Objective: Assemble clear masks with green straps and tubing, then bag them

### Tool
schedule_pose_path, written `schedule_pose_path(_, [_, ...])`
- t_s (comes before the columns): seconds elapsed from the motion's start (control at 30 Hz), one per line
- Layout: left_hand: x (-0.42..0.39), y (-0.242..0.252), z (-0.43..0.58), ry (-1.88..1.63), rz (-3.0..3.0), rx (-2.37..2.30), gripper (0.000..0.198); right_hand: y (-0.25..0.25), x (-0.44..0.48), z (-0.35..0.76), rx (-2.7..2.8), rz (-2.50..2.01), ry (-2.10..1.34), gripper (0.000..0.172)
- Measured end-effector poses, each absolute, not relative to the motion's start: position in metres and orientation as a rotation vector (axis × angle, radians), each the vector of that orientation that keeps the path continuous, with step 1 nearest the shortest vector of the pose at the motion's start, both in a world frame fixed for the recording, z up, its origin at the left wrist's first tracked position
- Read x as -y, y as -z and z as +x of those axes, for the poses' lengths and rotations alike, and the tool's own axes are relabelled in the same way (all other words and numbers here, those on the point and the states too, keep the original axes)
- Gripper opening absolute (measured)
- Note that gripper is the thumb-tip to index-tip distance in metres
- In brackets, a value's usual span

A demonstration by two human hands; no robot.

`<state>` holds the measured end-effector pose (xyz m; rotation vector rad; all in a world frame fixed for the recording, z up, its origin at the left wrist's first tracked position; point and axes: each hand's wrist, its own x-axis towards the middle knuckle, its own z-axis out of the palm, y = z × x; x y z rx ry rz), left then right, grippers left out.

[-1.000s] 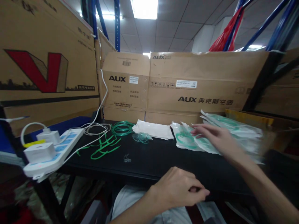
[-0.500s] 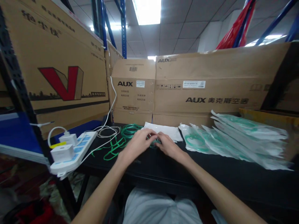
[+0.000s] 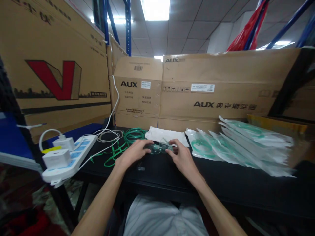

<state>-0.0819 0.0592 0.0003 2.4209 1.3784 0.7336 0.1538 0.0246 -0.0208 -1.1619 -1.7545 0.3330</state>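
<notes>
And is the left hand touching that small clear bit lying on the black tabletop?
Apart: the head view shows black tabletop between the left hand and the small clear bit.

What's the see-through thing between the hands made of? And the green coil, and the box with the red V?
See-through thing: probably plastic; it looks clear and shiny.
Green coil: perhaps smooth plastic, glossy and wound in loops.
Box with the red V: seemingly matte cardboard, plain brown.

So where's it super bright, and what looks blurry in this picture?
Head view: the ceiling light glares nearly pure white; the stacked packets at the right look smeary; the clear plastic piece between the left hand and right hand is soft, its fine details lost.
</notes>
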Motion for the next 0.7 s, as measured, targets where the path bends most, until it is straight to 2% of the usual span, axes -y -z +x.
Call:
schedule_pose_path(0.13, [-0.048, -0.007, -0.076, -0.727, 2.43, -1.425, 0.049, 0.026, 0.001, 0.176, 1.669, -1.148, -0.463, 0.042])
schedule_pose_path(0.27, [-0.031, -0.026, -0.078, -0.645, 2.412, -1.52, 0.029, 0.034, 0.025, 0.202, 1.61, -1.23, -0.594, 0.053])
schedule_pose_path(0.37, [-0.019, -0.036, -0.088, -0.466, 2.35, -1.631, 0.03, 0.04, 0.036, 0.209, 1.655, -1.251, -0.619, 0.052])
schedule_pose_path(0.5, [-0.016, -0.034, -0.099, -0.239, 2.261, -1.744, 0.02, 0.042, 0.039, 0.208, 1.743, -1.236, -0.605, 0.049])
schedule_pose_path(0.7, [-0.024, -0.028, -0.096, -0.205, 2.278, -1.725, 0.004, 0.038, 0.042, 0.208, 1.797, -1.233, -0.595, 0.044])
